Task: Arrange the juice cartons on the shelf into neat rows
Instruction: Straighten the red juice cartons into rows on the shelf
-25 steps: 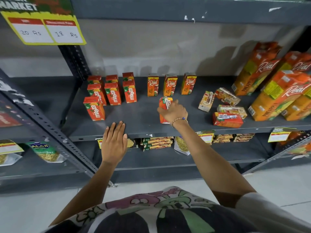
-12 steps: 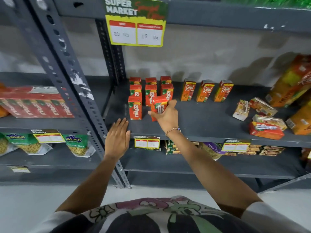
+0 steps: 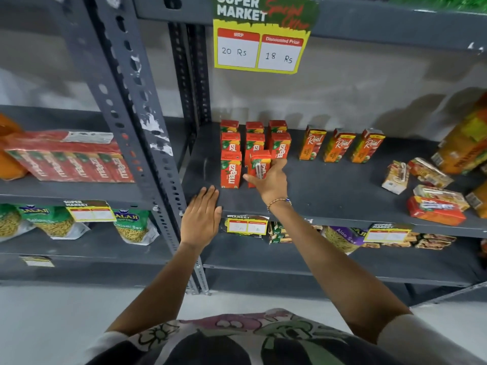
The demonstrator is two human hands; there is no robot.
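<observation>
Red cartons (image 3: 230, 169) with green leaves stand on the dark grey shelf (image 3: 329, 191). Orange cartons (image 3: 340, 148) beside them. The price sign (image 3: 259, 35) is yellow, green, red.

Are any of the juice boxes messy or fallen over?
Yes. Several small cartons at the shelf's right end lie tipped and jumbled, not in rows. The carton in the right hand faces backwards, straw side out.

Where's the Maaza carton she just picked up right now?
Head view, shelf's left: the Maaza carton stands in the right hand, front row, beside the front-left Maaza carton.

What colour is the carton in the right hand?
Red with a green and orange patch, white straw on its back. The carton in the right hand shows in the head view.
</observation>
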